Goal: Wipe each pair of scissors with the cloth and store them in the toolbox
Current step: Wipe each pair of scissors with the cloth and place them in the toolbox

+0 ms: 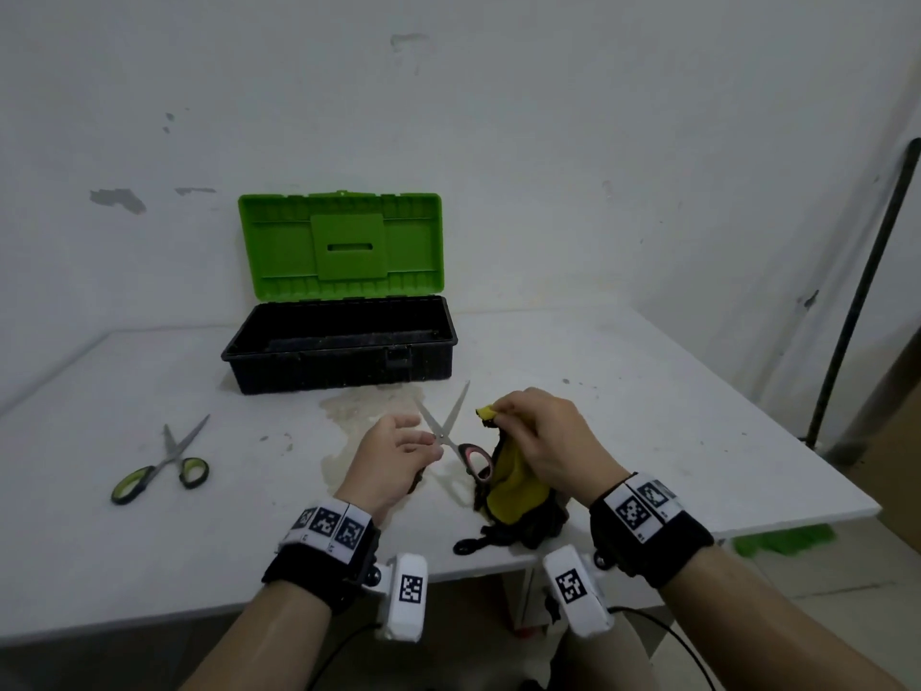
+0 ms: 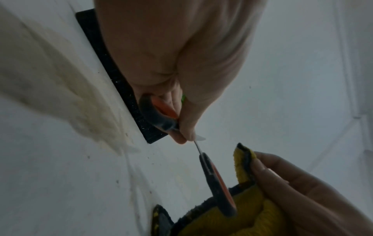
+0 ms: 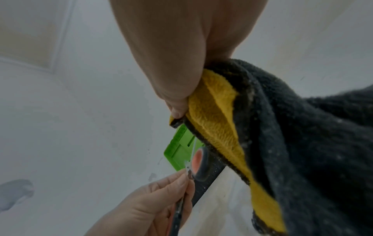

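Note:
My left hand (image 1: 398, 451) holds the red-and-black scissors (image 1: 461, 441) near their pivot, one handle (image 2: 159, 115) inside the palm. Their blades (image 1: 448, 416) are spread in a V pointing at the toolbox, and the other handle loop (image 2: 220, 183) hangs toward the cloth. Just right of the blades, my right hand (image 1: 543, 436) pinches a corner of the yellow-and-black cloth (image 1: 508, 486); the cloth (image 3: 252, 127) drapes down onto the table. A black toolbox (image 1: 339, 351) with a raised green lid (image 1: 341, 244) stands open behind. Green-handled scissors (image 1: 164, 466) lie at the left.
The white table (image 1: 149, 541) has a pale stain (image 1: 349, 416) in front of the toolbox. Its front edge runs just under my wrists and its right edge slants off to the right. A dark pole (image 1: 862, 291) stands against the right wall.

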`<state>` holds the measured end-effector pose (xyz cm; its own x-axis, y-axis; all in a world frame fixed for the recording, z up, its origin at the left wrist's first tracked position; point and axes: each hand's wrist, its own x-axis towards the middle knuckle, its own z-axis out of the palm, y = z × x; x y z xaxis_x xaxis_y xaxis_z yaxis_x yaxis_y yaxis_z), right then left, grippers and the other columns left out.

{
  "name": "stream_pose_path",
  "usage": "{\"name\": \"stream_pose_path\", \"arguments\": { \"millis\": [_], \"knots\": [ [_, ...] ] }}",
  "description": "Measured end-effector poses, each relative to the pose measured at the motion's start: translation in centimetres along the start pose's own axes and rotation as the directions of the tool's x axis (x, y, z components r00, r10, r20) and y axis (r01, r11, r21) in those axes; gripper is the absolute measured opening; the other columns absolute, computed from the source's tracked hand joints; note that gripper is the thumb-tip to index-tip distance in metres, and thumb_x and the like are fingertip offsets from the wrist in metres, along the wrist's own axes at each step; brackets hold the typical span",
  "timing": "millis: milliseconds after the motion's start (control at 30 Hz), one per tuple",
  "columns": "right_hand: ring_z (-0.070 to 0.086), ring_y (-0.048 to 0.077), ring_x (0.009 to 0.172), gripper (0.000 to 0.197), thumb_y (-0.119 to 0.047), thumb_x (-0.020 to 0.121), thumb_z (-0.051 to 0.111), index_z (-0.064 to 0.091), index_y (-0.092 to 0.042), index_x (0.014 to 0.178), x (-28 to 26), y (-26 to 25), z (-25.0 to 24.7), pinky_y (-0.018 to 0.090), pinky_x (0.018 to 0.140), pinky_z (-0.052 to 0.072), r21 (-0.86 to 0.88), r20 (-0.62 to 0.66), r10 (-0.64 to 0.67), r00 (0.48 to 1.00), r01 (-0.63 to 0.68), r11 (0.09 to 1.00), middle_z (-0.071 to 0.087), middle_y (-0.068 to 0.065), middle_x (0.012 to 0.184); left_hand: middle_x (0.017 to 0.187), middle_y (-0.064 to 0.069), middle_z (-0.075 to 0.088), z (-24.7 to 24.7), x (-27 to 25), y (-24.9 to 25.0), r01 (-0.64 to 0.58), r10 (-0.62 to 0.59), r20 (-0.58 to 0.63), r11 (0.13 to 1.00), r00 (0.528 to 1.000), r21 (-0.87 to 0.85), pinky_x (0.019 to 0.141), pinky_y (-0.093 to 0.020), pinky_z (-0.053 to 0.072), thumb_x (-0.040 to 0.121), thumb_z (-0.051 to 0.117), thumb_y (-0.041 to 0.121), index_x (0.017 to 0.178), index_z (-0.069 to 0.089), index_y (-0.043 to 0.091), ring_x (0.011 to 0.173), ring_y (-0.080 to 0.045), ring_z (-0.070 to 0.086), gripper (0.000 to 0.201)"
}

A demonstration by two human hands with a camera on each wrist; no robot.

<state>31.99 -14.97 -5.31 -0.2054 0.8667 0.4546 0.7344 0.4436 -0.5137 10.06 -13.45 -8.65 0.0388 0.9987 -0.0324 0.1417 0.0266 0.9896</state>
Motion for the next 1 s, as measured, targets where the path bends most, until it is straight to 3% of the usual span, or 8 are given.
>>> {"name": "stream_pose_path", "arguments": {
  "millis": [100, 200, 367, 500, 600, 700, 867, 1000],
  "knots": [
    [0.058, 0.009, 0.087, 0.014, -0.032, 0.098, 0.050, 0.064, -0.031, 0.103, 0.1, -0.2, 0.3, 0.031, 0.078, 0.047, 0.017, 0.053, 0.032, 0.998, -0.033, 0.999, 0.062, -0.009, 0.092, 0.098, -0.011, 0.075, -0.2, 0.2, -0.5, 0.018, -0.018, 0.010, 1.000, 1.000, 0.009, 0.072, -0.028, 0.056, 0.087, 0.075, 0.003, 0.105, 0.065, 0.009, 0.087, -0.023, 0.073, 0.021],
    [0.056, 0.008, 0.088, 0.015, -0.029, 0.098, 0.052, 0.065, -0.025, 0.105, 0.2, -0.5, 0.6, 0.027, 0.079, 0.045, 0.047, 0.121, 0.059, 0.991, -0.065, 0.997, 0.063, -0.005, 0.094, 0.090, -0.015, 0.073, -0.3, 0.1, -0.7, 0.061, -0.060, 0.024, 0.996, 0.998, -0.065, 0.065, -0.035, 0.053, 0.093, 0.067, 0.004, 0.102, 0.060, 0.009, 0.068, -0.021, 0.066, 0.012],
    [0.057, 0.007, 0.095, 0.022, -0.027, 0.092, 0.058, 0.066, -0.026, 0.113, 0.2, -0.8, 0.7, 0.020, 0.080, 0.044, 0.066, 0.164, 0.122, 0.979, -0.134, 0.989, 0.063, -0.009, 0.107, 0.078, -0.007, 0.068, -0.7, -0.2, -0.5, 0.052, -0.048, 0.049, 0.996, 0.998, -0.077, 0.045, -0.023, 0.040, 0.097, 0.059, 0.005, 0.103, 0.055, 0.014, 0.056, -0.015, 0.055, 0.012],
    [0.057, 0.006, 0.093, 0.018, -0.022, 0.091, 0.062, 0.067, -0.024, 0.108, 0.1, -1.4, 1.3, 0.018, 0.080, 0.042, 0.040, 0.107, 0.009, 0.994, -0.014, 0.999, 0.066, -0.008, 0.104, 0.067, -0.007, 0.065, -0.6, -0.1, -0.4, 0.036, -0.033, 0.085, 0.999, 0.996, -0.024, 0.043, -0.023, 0.039, 0.091, 0.070, 0.007, 0.100, 0.059, 0.007, 0.049, -0.015, 0.053, 0.014],
    [0.056, 0.005, 0.089, 0.018, -0.017, 0.091, 0.064, 0.069, -0.019, 0.107, -0.2, -1.8, 2.0, 0.012, 0.078, 0.040, 0.000, 0.054, -0.123, 0.991, 0.123, 0.992, 0.063, -0.006, 0.099, 0.072, -0.009, 0.066, -0.4, -0.2, -0.4, -0.008, 0.011, 0.103, 1.000, 0.995, -0.030, 0.046, -0.025, 0.041, 0.088, 0.074, 0.005, 0.093, 0.060, 0.005, 0.047, -0.014, 0.052, 0.014],
    [0.058, 0.010, 0.085, 0.020, -0.016, 0.091, 0.064, 0.069, -0.017, 0.110, -0.5, -2.2, 2.6, 0.018, 0.075, 0.047, -0.034, 0.072, -0.238, 0.969, 0.241, 0.970, 0.061, -0.002, 0.099, 0.078, -0.011, 0.066, -0.2, -0.2, -0.4, -0.025, 0.030, 0.113, 0.998, 0.993, -0.050, 0.045, -0.022, 0.041, 0.087, 0.074, 0.000, 0.089, 0.060, 0.005, 0.046, -0.012, 0.048, 0.015],
    [0.062, 0.022, 0.078, 0.018, -0.019, 0.093, 0.062, 0.072, -0.015, 0.107, -0.3, -2.1, 3.2, 0.035, 0.067, 0.054, -0.168, 0.127, -0.286, 0.950, 0.305, 0.937, 0.061, 0.004, 0.095, 0.078, -0.012, 0.066, -0.2, -0.2, -0.2, -0.069, 0.073, 0.138, 0.997, 0.988, -0.035, 0.047, -0.022, 0.040, 0.086, 0.074, -0.002, 0.087, 0.061, 0.004, 0.049, -0.011, 0.046, 0.014],
    [0.060, 0.024, 0.075, 0.016, -0.016, 0.094, 0.059, 0.073, -0.014, 0.103, 0.8, -1.4, 2.4, 0.036, 0.069, 0.052, -0.181, 0.007, -0.155, 0.988, 0.153, 0.971, 0.058, 0.005, 0.091, 0.076, -0.006, 0.068, -0.4, 0.0, 0.0, -0.088, 0.090, 0.111, 0.996, 0.990, -0.024, 0.047, -0.021, 0.041, 0.086, 0.075, 0.002, 0.089, 0.062, 0.002, 0.049, -0.008, 0.048, 0.013]
  ]
}}
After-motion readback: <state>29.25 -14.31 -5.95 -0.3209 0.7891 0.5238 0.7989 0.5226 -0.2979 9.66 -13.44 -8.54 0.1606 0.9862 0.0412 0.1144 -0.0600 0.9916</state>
